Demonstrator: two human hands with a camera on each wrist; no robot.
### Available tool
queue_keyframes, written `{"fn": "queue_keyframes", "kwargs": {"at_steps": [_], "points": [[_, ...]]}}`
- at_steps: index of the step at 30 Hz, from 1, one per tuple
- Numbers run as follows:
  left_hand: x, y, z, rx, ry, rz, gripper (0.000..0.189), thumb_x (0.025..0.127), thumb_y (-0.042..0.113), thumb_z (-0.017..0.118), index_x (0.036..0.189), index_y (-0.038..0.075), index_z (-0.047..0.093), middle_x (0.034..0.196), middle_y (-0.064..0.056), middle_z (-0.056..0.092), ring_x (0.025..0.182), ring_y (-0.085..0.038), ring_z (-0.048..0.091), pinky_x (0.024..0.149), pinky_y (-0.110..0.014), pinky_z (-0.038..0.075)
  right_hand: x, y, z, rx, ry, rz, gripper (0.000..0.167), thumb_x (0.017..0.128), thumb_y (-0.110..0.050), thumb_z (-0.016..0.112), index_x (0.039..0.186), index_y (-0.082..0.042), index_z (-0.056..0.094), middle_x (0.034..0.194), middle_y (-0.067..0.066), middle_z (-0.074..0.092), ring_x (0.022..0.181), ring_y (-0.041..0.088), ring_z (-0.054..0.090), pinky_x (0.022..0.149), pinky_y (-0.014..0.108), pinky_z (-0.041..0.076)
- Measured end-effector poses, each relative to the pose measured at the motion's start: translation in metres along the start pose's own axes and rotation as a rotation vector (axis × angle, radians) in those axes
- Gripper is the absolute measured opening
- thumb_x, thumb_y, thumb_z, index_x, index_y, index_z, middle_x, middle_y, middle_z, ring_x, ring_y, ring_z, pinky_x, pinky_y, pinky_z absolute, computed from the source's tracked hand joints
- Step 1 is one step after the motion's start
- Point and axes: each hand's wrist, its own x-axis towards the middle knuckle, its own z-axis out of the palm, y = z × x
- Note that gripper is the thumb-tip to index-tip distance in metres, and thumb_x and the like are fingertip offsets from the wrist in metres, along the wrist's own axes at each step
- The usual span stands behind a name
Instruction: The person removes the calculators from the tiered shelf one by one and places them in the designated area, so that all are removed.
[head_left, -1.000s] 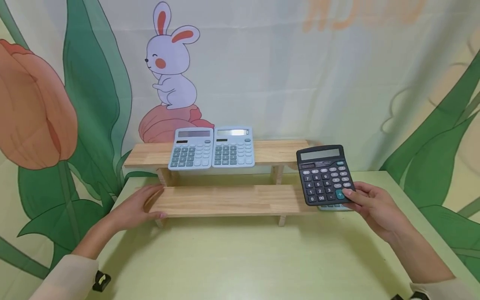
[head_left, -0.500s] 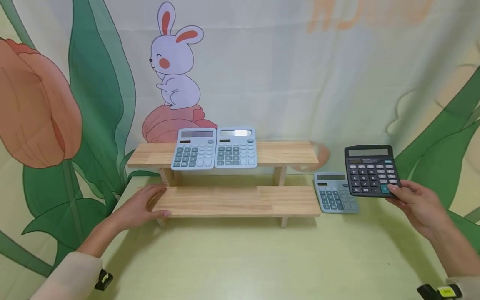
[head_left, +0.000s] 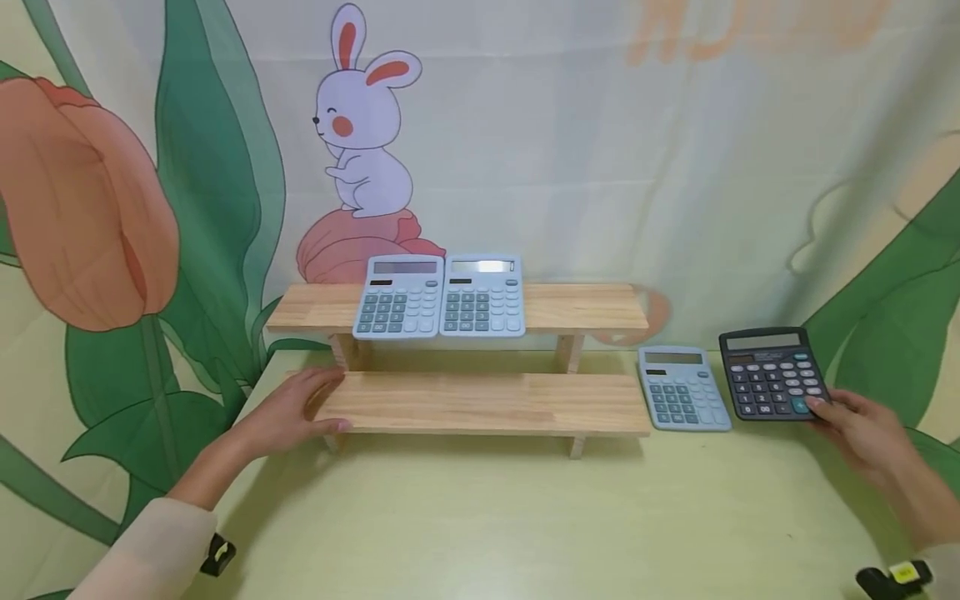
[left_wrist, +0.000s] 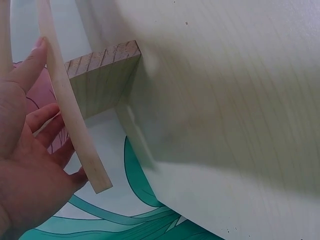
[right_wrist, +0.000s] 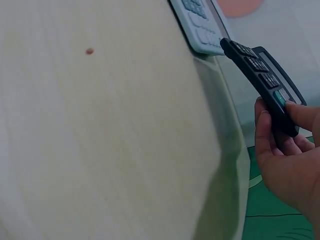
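My right hand [head_left: 870,433] pinches the lower right corner of a black calculator [head_left: 768,375], thumb on its front by the teal plus key and fingers beneath. It tilts beside a light blue calculator [head_left: 682,387], and in the right wrist view the black calculator [right_wrist: 265,82] is seen nearly side-on. My left hand [head_left: 292,412] rests at the left end of the lower wooden shelf [head_left: 480,404]; in the left wrist view its fingertips touch the board [left_wrist: 75,115]. On the upper shelf [head_left: 585,307], two light blue calculators [head_left: 400,296] [head_left: 483,296] sit side by side.
The two-step wooden stand has short legs [head_left: 576,447] on a pale green table [head_left: 480,517]. Behind it hangs a cloth backdrop [head_left: 540,150] printed with a rabbit and tulips. A small dark spot [right_wrist: 90,51] marks the tabletop in the right wrist view.
My right hand has carried the black calculator rightward, away from the lower shelf, then lower, uncovering the light blue one. My left hand stays at the shelf end; the head view has shifted slightly.
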Motion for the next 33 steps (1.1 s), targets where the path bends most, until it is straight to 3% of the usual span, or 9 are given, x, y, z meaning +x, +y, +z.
{"fn": "queue_keyframes", "kwargs": {"at_steps": [3, 9, 15, 18, 20, 23, 28, 31, 33], "points": [[0.0, -0.001, 0.001, 0.0, -0.001, -0.005, 0.091, 0.091, 0.052, 0.082, 0.156, -0.002, 0.047, 0.159, -0.026, 0.045, 0.147, -0.049, 0.038, 0.118, -0.069, 0.031, 0.001, 0.006, -0.001, -0.032, 0.003, -0.002, 0.057, 0.105, -0.013, 0.067, 0.147, 0.012, 0.038, 0.097, -0.013, 0.067, 0.088, 0.003, 0.072, 0.084, 0.024, 0.061], [0.0, -0.001, 0.002, 0.002, 0.003, -0.009, 0.091, 0.091, 0.051, 0.082, 0.156, -0.002, 0.047, 0.159, -0.025, 0.045, 0.147, -0.049, 0.037, 0.118, -0.069, 0.031, 0.004, 0.018, -0.006, 0.013, -0.041, 0.0, 0.029, 0.106, -0.007, 0.065, 0.127, 0.001, 0.048, 0.096, -0.009, 0.072, 0.089, 0.006, 0.073, 0.083, 0.024, 0.061], [-0.001, -0.002, 0.003, 0.009, 0.006, 0.0, 0.09, 0.092, 0.052, 0.081, 0.155, -0.003, 0.047, 0.159, -0.026, 0.045, 0.147, -0.049, 0.037, 0.119, -0.069, 0.03, 0.006, 0.024, -0.005, 0.018, -0.029, 0.047, 0.03, 0.106, -0.009, 0.066, 0.128, 0.0, 0.048, 0.096, -0.009, 0.07, 0.089, 0.007, 0.072, 0.085, 0.025, 0.061], [-0.002, -0.002, 0.002, 0.011, 0.007, 0.002, 0.09, 0.092, 0.052, 0.08, 0.156, -0.003, 0.047, 0.159, -0.026, 0.045, 0.147, -0.05, 0.037, 0.119, -0.069, 0.03, 0.007, 0.024, -0.004, 0.007, -0.025, 0.063, 0.047, 0.106, -0.011, 0.066, 0.142, 0.009, 0.042, 0.096, -0.01, 0.069, 0.088, 0.007, 0.072, 0.085, 0.026, 0.061], [-0.002, -0.002, 0.002, 0.013, 0.007, 0.001, 0.09, 0.092, 0.052, 0.08, 0.156, -0.003, 0.047, 0.159, -0.026, 0.044, 0.148, -0.05, 0.036, 0.119, -0.069, 0.029, 0.009, 0.025, -0.004, -0.039, -0.019, 0.067, 0.066, 0.108, -0.013, 0.064, 0.153, 0.018, 0.027, 0.096, -0.011, 0.067, 0.088, 0.005, 0.072, 0.085, 0.025, 0.061], [-0.003, -0.001, 0.002, 0.015, 0.008, -0.003, 0.09, 0.093, 0.051, 0.08, 0.156, -0.003, 0.047, 0.159, -0.026, 0.044, 0.148, -0.05, 0.036, 0.119, -0.07, 0.029, 0.014, 0.025, -0.003, -0.226, 0.003, 0.049, 0.08, 0.111, -0.018, 0.057, 0.155, 0.027, 0.008, 0.103, -0.008, 0.062, 0.088, -0.001, 0.068, 0.084, 0.024, 0.061], [-0.003, 0.0, 0.002, 0.014, 0.01, 0.002, 0.088, 0.093, 0.049, 0.081, 0.155, -0.004, 0.047, 0.16, -0.027, 0.043, 0.148, -0.051, 0.035, 0.119, -0.07, 0.028, 0.019, 0.026, 0.0, -0.499, 0.085, 0.035, 0.071, 0.114, -0.024, 0.049, 0.153, 0.027, 0.018, 0.132, 0.037, 0.05, 0.084, -0.011, 0.06, 0.079, 0.021, 0.06], [-0.003, 0.001, 0.002, 0.014, 0.009, 0.005, 0.088, 0.093, 0.048, 0.081, 0.155, -0.004, 0.047, 0.16, -0.027, 0.043, 0.148, -0.051, 0.035, 0.119, -0.07, 0.028, 0.018, 0.025, 0.002, -0.598, 0.121, 0.047, 0.072, 0.113, -0.03, 0.047, 0.154, 0.025, 0.023, 0.147, 0.046, 0.038, 0.086, -0.009, 0.057, 0.072, 0.018, 0.058], [-0.003, 0.001, 0.002, 0.014, 0.007, 0.003, 0.088, 0.093, 0.048, 0.081, 0.155, -0.004, 0.047, 0.16, -0.027, 0.043, 0.148, -0.051, 0.034, 0.119, -0.07, 0.028, 0.016, 0.023, 0.002, -0.669, 0.148, 0.047, 0.075, 0.112, -0.035, 0.049, 0.154, 0.023, 0.027, 0.15, 0.046, 0.037, 0.098, 0.008, 0.062, 0.068, 0.015, 0.053]]}}
